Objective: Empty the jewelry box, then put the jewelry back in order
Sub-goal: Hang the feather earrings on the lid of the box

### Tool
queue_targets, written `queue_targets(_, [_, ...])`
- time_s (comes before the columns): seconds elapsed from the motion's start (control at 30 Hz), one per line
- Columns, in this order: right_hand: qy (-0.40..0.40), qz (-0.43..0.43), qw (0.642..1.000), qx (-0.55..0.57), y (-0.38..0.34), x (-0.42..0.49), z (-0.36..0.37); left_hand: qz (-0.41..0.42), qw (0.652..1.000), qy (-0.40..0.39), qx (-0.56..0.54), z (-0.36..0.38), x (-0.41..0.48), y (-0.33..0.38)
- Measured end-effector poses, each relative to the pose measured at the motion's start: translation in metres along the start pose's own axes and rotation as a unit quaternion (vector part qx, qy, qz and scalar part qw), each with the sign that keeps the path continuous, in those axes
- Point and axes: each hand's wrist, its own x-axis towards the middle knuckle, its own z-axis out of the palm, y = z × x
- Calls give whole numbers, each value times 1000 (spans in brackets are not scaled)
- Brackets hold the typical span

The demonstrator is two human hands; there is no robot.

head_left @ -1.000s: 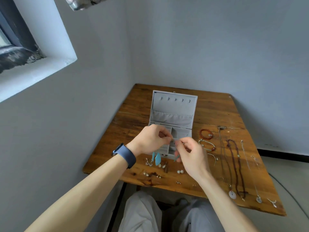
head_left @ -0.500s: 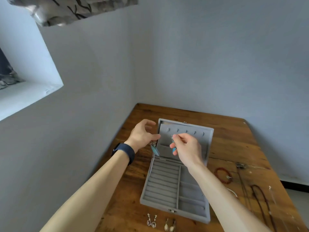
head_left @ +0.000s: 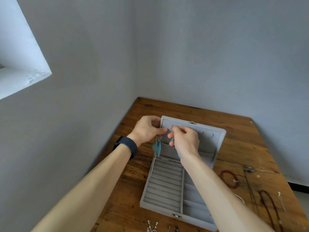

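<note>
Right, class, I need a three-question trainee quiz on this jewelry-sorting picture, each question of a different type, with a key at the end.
1. True or false: the ridged left section of the open jewelry box is full of rings.
2. Multiple choice: what do the left hand and the right hand each pinch in front of the lid? A) a teal feather earring B) a coin C) a hair clip
3. Fill the gap: the red bead bracelet lies on the wooden table to the ___ of the box.

Key: 1 false; 2 A; 3 right.
</note>
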Motion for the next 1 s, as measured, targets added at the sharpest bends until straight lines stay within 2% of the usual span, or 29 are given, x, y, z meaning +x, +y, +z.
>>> queue_targets(0.13, [30, 25, 999, 10, -3, -7, 7, 25, 999, 33, 12, 3, -6, -2])
queue_targets(0.27, [19, 37, 999, 21, 3, -16, 8, 39, 998, 39, 8, 2, -10, -1])
queue_targets(0.47, [-96, 14, 993, 72, 25, -24, -17, 57, 997, 40, -19, 4, -16, -1])
queue_targets(0.57, [-142, -7, 990, -17, 37, -23, -38, 57, 997, 42, -27, 4, -18, -1])
queue_targets(0.63, [-134, -59, 984, -104, 40, -20, -54, 55, 997, 43, -30, 5, -19, -1])
queue_targets(0.7, [-101, -148, 964, -199, 39, -17, -67, 55, 997, 42, -27, 5, -20, -2])
queue_targets(0.83, [-10, -348, 887, -304, 35, -11, -83, 56, 997, 38, -29, 4, -21, -3])
queue_targets(0.93, [47, -417, 817, -396, 34, -11, -81, 57, 997, 40, -30, 4, -22, -3])
queue_targets(1.0, [58, -413, 800, -431, 37, -14, -74, 58, 997, 40, -30, 4, -22, -3])
